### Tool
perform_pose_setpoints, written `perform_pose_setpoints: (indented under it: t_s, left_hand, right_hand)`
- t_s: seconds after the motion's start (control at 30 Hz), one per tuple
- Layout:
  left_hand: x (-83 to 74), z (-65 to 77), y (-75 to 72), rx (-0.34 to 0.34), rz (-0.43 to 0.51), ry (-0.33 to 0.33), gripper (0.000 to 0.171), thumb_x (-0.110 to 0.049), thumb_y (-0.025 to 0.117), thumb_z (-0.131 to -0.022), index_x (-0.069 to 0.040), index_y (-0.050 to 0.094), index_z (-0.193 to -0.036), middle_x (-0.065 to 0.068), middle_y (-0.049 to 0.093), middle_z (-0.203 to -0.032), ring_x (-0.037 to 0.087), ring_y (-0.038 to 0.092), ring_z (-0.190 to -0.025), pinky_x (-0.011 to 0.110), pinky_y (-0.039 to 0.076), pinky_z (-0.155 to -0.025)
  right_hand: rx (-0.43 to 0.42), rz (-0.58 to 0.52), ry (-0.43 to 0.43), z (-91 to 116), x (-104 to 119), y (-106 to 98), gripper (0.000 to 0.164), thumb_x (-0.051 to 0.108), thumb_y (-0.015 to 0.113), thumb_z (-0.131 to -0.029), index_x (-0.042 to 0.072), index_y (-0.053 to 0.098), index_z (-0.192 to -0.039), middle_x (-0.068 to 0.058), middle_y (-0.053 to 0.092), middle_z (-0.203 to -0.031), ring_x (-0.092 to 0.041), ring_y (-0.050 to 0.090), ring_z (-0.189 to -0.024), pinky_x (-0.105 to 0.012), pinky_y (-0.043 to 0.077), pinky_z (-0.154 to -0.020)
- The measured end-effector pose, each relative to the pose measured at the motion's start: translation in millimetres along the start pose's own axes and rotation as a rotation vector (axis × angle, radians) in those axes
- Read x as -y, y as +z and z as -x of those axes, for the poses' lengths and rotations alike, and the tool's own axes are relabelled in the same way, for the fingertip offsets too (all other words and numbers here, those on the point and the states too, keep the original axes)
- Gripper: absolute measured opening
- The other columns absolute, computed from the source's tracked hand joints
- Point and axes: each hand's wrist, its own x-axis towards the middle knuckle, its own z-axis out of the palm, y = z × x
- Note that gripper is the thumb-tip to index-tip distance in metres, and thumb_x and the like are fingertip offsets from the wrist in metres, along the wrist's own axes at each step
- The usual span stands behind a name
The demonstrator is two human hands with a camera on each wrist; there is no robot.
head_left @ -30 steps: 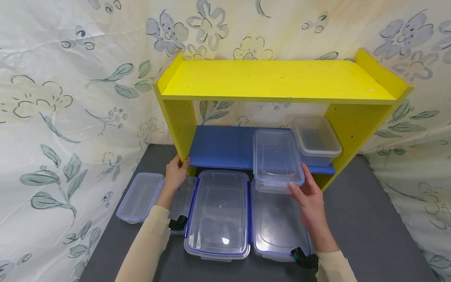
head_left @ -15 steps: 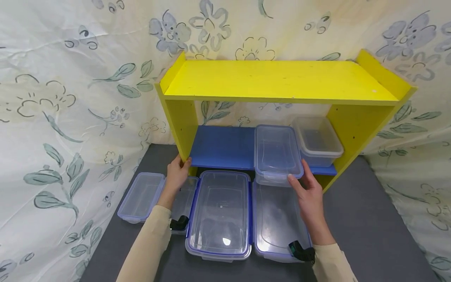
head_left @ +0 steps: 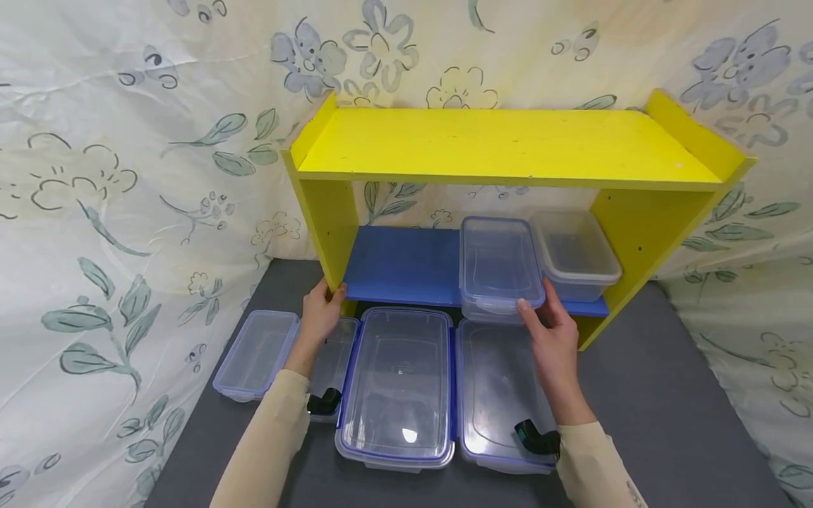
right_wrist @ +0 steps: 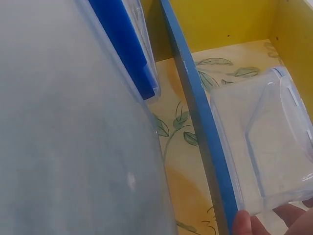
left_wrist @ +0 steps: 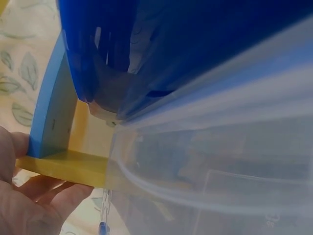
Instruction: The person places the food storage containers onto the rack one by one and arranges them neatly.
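A clear lidded plastic food container (head_left: 502, 261) sits on the blue shelf board (head_left: 406, 264), its near end jutting slightly past the board's front edge. My right hand (head_left: 555, 346) pinches that container's near right corner, thumb at the front and fingers along the right side; the right wrist view also shows fingertips (right_wrist: 242, 223) at the container's corner. With my left hand (head_left: 317, 317) I grip the lower front edge of the yellow shelf unit's left side panel (head_left: 324, 233). The left wrist view has this hand's fingers (left_wrist: 71, 200) around the yellow panel near the board's end.
Another clear container (head_left: 578, 257) stands on the blue board against the right panel. Before the unit lie a large blue-rimmed container (head_left: 396, 388), a similar one (head_left: 502, 395) to its right, and smaller ones (head_left: 257, 353) to its left. Floral cloth (head_left: 159, 176) hangs behind.
My right hand has slid the food container farther back onto the blue board. The left hand stays on the side panel.
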Motion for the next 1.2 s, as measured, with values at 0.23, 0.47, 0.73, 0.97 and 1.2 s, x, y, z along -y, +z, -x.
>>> perform_pose_setpoints:
  t_s: [0.23,0.47,0.73,0.97,1.2]
  left_hand:
    - [-2.3,0.2,0.2,0.004,0.002,0.005,0.022,-0.026,0.053,-0.1,-0.006,0.058,-0.104,0.017,0.064,-0.083,0.026,0.057,-0.069,0.032,0.044,-0.059]
    - [-3.6,-0.3,0.3,0.0,-0.004,-0.005,0.021,-0.027,0.053,-0.099,-0.007,0.059,-0.103,0.016,0.065,-0.084,0.027,0.058,-0.071,0.031,0.045,-0.061]
    - [-1.1,-0.1,0.3,-0.003,-0.015,-0.013,0.022,-0.028,0.053,-0.099,-0.008,0.059,-0.103,0.017,0.065,-0.083,0.028,0.058,-0.07,0.032,0.044,-0.06]
    - [-1.3,0.3,-0.3,-0.002,-0.02,-0.016,0.022,-0.028,0.053,-0.099,-0.008,0.059,-0.104,0.017,0.065,-0.083,0.027,0.058,-0.07,0.032,0.044,-0.059]
    - [-3.0,1.6,-0.4,-0.016,-0.011,0.003,0.022,-0.025,0.055,-0.099,-0.005,0.059,-0.105,0.016,0.065,-0.083,0.026,0.058,-0.07,0.03,0.045,-0.059]
  right_hand:
    - [-0.032,0.037,0.011,-4.6,3.2,4.1,0.065,0.043,0.065,-0.091,0.04,0.034,-0.147,-0.005,0.054,-0.142,-0.015,0.05,-0.127,-0.031,0.043,-0.105]
    - [-0.049,0.053,0.003,-9.9,5.8,7.8,0.066,0.045,0.065,-0.09,0.038,0.034,-0.148,-0.004,0.055,-0.141,-0.016,0.052,-0.125,-0.03,0.046,-0.101]
    - [-0.067,0.033,-0.02,-15.2,6.9,13.0,0.067,0.04,0.067,-0.09,0.031,0.036,-0.149,-0.003,0.054,-0.144,-0.017,0.053,-0.127,-0.033,0.044,-0.105]
    - [-0.067,0.037,-0.024,-19.6,7.4,15.6,0.066,0.041,0.066,-0.091,0.032,0.036,-0.149,-0.001,0.047,-0.15,-0.02,0.047,-0.134,-0.043,0.039,-0.11]
    - [-0.079,0.063,-0.046,-22.7,6.7,17.4,0.066,0.041,0.065,-0.092,0.029,0.035,-0.15,-0.006,0.053,-0.144,-0.021,0.051,-0.13,-0.043,0.041,-0.108]
